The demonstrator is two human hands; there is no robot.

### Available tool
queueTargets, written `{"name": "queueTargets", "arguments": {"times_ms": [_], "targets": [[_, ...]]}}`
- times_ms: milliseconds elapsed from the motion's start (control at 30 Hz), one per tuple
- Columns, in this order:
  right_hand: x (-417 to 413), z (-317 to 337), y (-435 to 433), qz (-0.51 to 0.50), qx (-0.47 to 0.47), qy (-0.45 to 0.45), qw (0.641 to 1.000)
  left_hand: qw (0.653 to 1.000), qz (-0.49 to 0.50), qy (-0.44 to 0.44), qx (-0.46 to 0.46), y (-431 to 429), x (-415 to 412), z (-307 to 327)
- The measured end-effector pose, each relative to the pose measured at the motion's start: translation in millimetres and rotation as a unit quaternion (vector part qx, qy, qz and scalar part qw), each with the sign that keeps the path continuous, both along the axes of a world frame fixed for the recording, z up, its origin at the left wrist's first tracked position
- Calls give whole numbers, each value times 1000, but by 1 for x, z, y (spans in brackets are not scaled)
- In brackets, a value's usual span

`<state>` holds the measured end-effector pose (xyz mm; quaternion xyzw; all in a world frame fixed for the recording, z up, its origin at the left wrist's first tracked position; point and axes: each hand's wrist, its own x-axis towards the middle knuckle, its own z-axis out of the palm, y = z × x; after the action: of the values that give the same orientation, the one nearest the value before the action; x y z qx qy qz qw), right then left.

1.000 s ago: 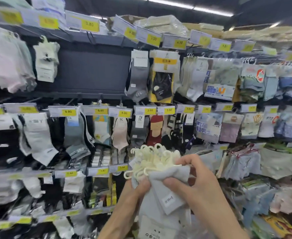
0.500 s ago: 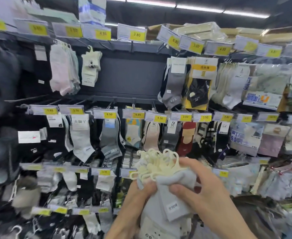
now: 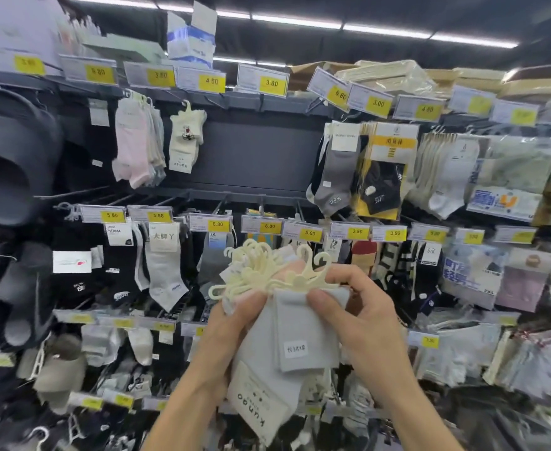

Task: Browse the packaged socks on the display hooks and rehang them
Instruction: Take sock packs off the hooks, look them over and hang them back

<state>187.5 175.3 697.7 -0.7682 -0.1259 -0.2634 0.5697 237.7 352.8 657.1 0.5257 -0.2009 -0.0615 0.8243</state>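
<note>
Big picture first: the dark slotted display wall point(image 3: 254, 157) fills everything behind the bundle of pale grey ankle socks point(image 3: 300, 330), its hooks crowded with packaged pairs above, left and right of that bundle. Far out to the bundle's upper left hang chunky black foam slippers point(image 3: 7, 164). Up and right of the bundle, a grey sock pack with a white card header point(image 3: 336, 170) dangles from its hook. Up and left, there's a cream sock pair on a cream hanger point(image 3: 184, 138).

Now the bundle itself: it's off the hooks, held in mid-air in front of the wall's middle row. The left hand point(image 3: 228, 323) has the bundle's left edge, grip closed round the fabric. The right hand point(image 3: 362, 314) takes the right side, thumb pinching the front pair's cuff, fingers curled behind. A fan of cream plastic hangers point(image 3: 261, 271) sprouts from the bundle's top. Yellow price tags point(image 3: 270, 83) run in rows above the bundle. Smallest of all is a white label point(image 3: 296, 349) stuck on the bundle's front sock.
</note>
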Motion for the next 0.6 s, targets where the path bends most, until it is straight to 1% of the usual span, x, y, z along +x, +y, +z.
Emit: {"name": "queueTargets", "arguments": {"times_ms": [133,267,367,433,500,600], "targets": [[14,13,6,32,21,-18,999,999,30,-26,6,6,4,14],[34,33,13,97,-32,-4,995,997,68,-44,14,15,13,29],[52,50,23,151,-33,9,988,994,96,-42,12,27,25,42],[67,61,29,176,2,11,984,994,100,-45,21,39,36,50],[86,71,37,200,50,10,978,991,101,-76,36,54,55,61],[130,90,52,221,117,-6,968,992,72,-100,-2,82,82,77]]}}
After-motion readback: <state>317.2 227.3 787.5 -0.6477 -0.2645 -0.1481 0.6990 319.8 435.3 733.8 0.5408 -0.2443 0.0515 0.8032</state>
